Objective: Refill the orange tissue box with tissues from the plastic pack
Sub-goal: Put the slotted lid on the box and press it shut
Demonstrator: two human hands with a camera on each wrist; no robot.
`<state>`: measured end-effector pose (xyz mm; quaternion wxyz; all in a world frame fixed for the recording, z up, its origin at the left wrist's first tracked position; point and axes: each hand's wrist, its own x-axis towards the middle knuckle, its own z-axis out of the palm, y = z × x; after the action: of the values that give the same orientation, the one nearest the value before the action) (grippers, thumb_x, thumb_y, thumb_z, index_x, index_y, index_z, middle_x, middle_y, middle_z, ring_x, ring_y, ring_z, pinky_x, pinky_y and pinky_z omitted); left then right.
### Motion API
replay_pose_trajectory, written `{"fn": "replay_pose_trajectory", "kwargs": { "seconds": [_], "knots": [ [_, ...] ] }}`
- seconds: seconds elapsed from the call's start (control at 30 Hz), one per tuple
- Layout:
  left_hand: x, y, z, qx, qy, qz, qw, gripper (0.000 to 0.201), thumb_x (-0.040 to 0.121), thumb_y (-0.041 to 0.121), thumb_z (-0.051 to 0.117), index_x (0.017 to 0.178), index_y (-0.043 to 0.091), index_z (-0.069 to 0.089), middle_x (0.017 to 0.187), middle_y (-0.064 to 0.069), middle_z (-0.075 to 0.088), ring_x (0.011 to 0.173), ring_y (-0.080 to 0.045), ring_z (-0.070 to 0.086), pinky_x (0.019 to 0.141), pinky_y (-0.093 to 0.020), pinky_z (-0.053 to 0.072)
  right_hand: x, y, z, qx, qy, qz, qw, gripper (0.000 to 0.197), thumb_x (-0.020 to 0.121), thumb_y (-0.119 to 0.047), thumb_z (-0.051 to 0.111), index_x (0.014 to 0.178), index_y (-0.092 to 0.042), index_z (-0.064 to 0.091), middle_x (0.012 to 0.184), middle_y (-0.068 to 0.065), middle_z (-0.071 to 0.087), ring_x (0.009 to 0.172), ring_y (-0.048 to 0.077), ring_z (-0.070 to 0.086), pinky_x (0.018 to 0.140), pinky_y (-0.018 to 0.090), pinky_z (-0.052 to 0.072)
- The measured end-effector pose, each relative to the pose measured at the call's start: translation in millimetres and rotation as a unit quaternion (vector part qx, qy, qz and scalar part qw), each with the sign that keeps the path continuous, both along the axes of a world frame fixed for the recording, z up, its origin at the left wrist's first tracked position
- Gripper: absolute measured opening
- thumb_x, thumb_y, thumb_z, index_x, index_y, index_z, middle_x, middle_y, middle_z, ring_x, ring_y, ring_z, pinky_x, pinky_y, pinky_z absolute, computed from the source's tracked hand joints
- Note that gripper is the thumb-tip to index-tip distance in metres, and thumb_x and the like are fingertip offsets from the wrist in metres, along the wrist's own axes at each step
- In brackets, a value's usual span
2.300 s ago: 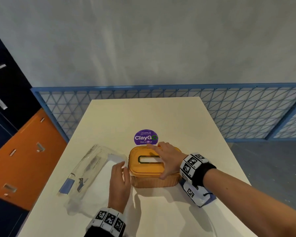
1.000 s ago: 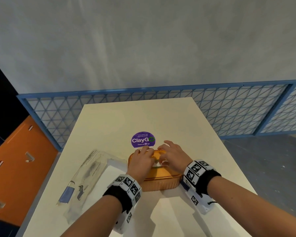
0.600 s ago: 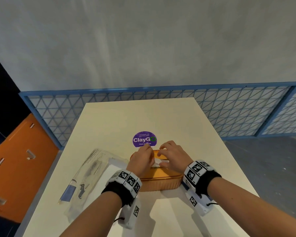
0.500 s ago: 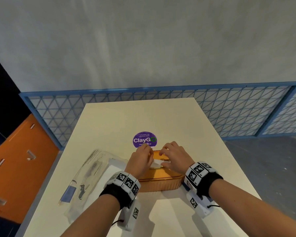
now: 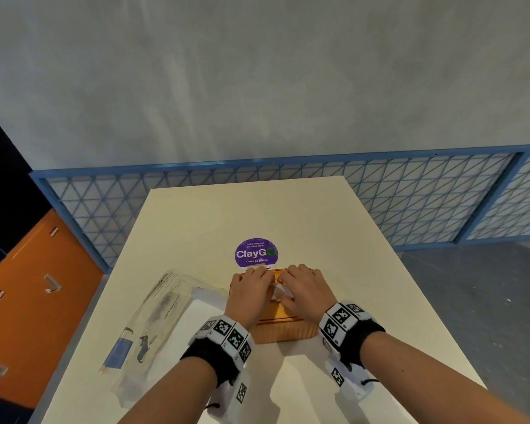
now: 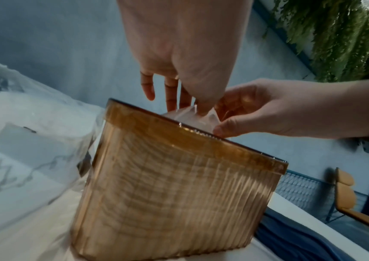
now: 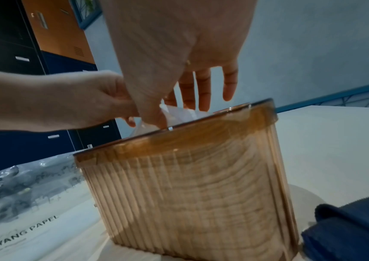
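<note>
Leftmost, our plastic pack (image 5: 153,319) lies crumpled on the pale surface (image 5: 288,215), its clear film reaching to just beside the orange tissue box (image 5: 283,327); a white stack shows through the film near the box, and printed lettering runs along the wrap in the right wrist view. Next comes our left hand (image 5: 251,293), resting over the top of the box with its thumb and fingers (image 6: 172,95) curled down, pinching a white tissue (image 6: 187,116) that sticks up from the lid. The box stands upright on the surface, its ribbed amber walls see-through, with layers of tissue showing inside from both wrist views. Our right hand (image 5: 306,290) sits just across from the left one on the same lid, its thumb and fingers (image 7: 203,91) closed on that same tuft of tissue. Beyond the box, a purple round sticker (image 5: 256,253) is stuck to the surface. To the right of the box lies a dark blue cloth (image 7: 348,229).
</note>
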<state>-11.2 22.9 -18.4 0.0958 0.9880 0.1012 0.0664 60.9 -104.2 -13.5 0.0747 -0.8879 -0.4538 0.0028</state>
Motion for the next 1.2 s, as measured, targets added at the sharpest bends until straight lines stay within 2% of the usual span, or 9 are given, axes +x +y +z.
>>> {"fn": "replay_pose_trajectory", "kwargs": {
  "seconds": [0.07, 0.17, 0.3, 0.43, 0.57, 0.73, 0.9, 1.1, 1.2],
  "knots": [
    [-2.0, -1.2, 1.1, -0.002, -0.006, 0.012, 1.000, 0.026, 0.098, 0.032, 0.038, 0.119, 0.023, 0.051, 0.125, 0.006, 0.053, 0.115, -0.015, 0.047, 0.091, -0.029, 0.034, 2.1, 0.9, 1.4, 0.014, -0.014, -0.015, 1.000, 0.022, 0.090, -0.022, 0.051, 0.108, -0.012, 0.059, 0.111, 0.008, 0.061, 0.107, 0.029, 0.055, 0.086, 0.041, 0.041],
    [-11.0, 0.1, -1.4, 0.002, 0.016, 0.054, 0.998, 0.033, 0.093, 0.040, 0.045, 0.122, 0.024, 0.045, 0.123, 0.007, 0.051, 0.113, -0.015, 0.047, 0.092, -0.033, 0.035, 9.3, -2.2, 7.5, -0.013, -0.006, -0.038, 0.999, 0.023, 0.094, -0.023, 0.043, 0.112, -0.016, 0.055, 0.115, 0.003, 0.058, 0.111, 0.024, 0.051, 0.090, 0.038, 0.038],
    [-18.4, 7.1, -1.9, 0.021, 0.033, 0.113, 0.993, 0.024, 0.095, 0.030, 0.040, 0.116, 0.021, 0.049, 0.121, 0.001, 0.053, 0.111, -0.020, 0.048, 0.093, -0.038, 0.037, 12.4, -8.4, 8.5, -0.025, -0.003, -0.049, 0.998, 0.027, 0.092, -0.027, 0.043, 0.116, -0.018, 0.051, 0.118, 0.001, 0.055, 0.112, 0.023, 0.049, 0.091, 0.037, 0.037],
    [-20.6, 7.2, -0.2, 0.014, 0.002, 0.118, 0.993, 0.025, 0.096, 0.034, 0.038, 0.112, 0.021, 0.051, 0.116, 0.003, 0.055, 0.108, -0.017, 0.049, 0.091, -0.035, 0.037, 5.9, -5.7, 4.8, -0.034, -0.005, -0.052, 0.998, 0.032, 0.091, -0.033, 0.044, 0.118, -0.017, 0.051, 0.119, 0.003, 0.055, 0.113, 0.024, 0.049, 0.091, 0.039, 0.036],
    [-17.4, -4.5, -1.2, 0.000, 0.000, 0.104, 0.995, 0.041, 0.091, 0.050, 0.042, 0.122, 0.024, 0.047, 0.121, 0.006, 0.052, 0.113, -0.016, 0.048, 0.092, -0.035, 0.036, 3.9, -1.9, 6.0, -0.029, -0.009, -0.055, 0.998, 0.025, 0.094, -0.026, 0.040, 0.114, -0.016, 0.053, 0.117, 0.003, 0.056, 0.112, 0.023, 0.049, 0.092, 0.038, 0.037],
    [-12.9, -3.9, -3.2, -0.001, 0.023, 0.169, 0.985, 0.024, 0.095, 0.030, 0.038, 0.114, 0.020, 0.050, 0.119, 0.001, 0.053, 0.111, -0.020, 0.048, 0.094, -0.037, 0.035, 7.5, -9.2, 12.1, -0.026, -0.016, -0.066, 0.997, 0.023, 0.094, -0.021, 0.041, 0.113, -0.014, 0.052, 0.117, 0.005, 0.055, 0.111, 0.025, 0.049, 0.090, 0.039, 0.036],
    [-20.8, 2.1, -1.0, -0.019, 0.017, 0.199, 0.980, 0.024, 0.096, 0.028, 0.038, 0.113, 0.020, 0.052, 0.116, 0.001, 0.054, 0.110, -0.020, 0.048, 0.092, -0.037, 0.034, 10.1, -18.1, 9.5, -0.054, -0.001, -0.100, 0.994, 0.026, 0.092, -0.022, 0.042, 0.115, -0.013, 0.051, 0.119, 0.006, 0.053, 0.112, 0.026, 0.048, 0.091, 0.041, 0.036],
    [-19.8, 7.5, 8.4, -0.151, -0.035, 0.220, 0.963, 0.018, 0.092, 0.021, 0.040, 0.100, 0.015, 0.056, 0.104, -0.001, 0.059, 0.102, -0.021, 0.053, 0.087, -0.039, 0.033, 17.6, -17.2, 22.6, -0.019, 0.007, -0.114, 0.993, 0.024, 0.094, -0.022, 0.041, 0.111, -0.013, 0.054, 0.116, 0.004, 0.055, 0.110, 0.025, 0.049, 0.091, 0.040, 0.036],
    [-21.6, 12.6, 9.3, -0.202, -0.049, 0.224, 0.952, 0.011, 0.092, 0.021, 0.042, 0.092, 0.019, 0.053, 0.096, 0.003, 0.058, 0.097, -0.019, 0.052, 0.082, -0.037, 0.027, 20.4, -18.9, 23.7, -0.016, 0.042, -0.116, 0.992, 0.025, 0.093, -0.027, 0.042, 0.114, -0.015, 0.052, 0.119, 0.003, 0.054, 0.112, 0.024, 0.047, 0.093, 0.041, 0.036]
  ]
}}
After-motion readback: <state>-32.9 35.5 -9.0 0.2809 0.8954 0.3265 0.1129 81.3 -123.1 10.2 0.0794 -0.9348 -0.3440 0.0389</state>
